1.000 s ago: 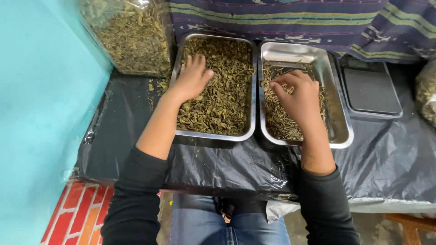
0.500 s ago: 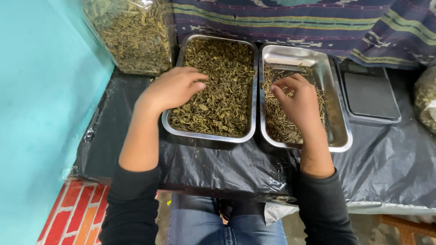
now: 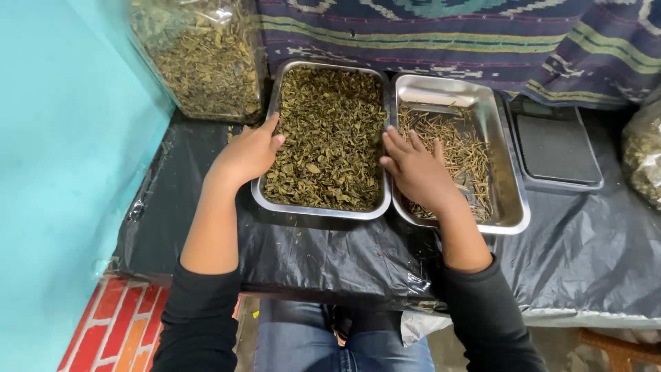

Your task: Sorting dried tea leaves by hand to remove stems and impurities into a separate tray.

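1. One turquoise wall (image 3: pixel 62 158) along the left edge, with a patch of red brick floor (image 3: pixel 113 331) at its foot.
2. One clear bag of dried green leaves (image 3: pixel 200 58) standing at the far left corner of the black plastic sheet (image 3: pixel 330 255), just beyond the left tray's far left corner.
3. One left hand (image 3: pixel 246 155), fingers held together and curled over the left rim of the left tray, thumb on the inner side; gripping that rim, nothing else pinched.
4. Two steel trays side by side in the middle of the sheet, long sides touching. Left tray (image 3: pixel 320 210) filled almost level with dried green leaves (image 3: pixel 330 134).
5. One right hand (image 3: pixel 416 172), fingers slightly spread and pointing away, resting across the seam where the two trays meet; fingertips over the left tray's right rim, palm over the right tray. Cannot tell whether anything is pinched beneath.
6. Right tray (image 3: pixel 513 207) thinly covered with pale dried stems (image 3: pixel 468 148), bare metal showing at its far end.
7. One flat black scale (image 3: pixel 558 148) just beside the right tray, toward the right edge of the sheet.
8. One more bag of leaves (image 3: pixel 644 155), partly cut off at the right edge.
9. One striped woven cloth (image 3: pixel 475 34) along the far edge, behind everything.
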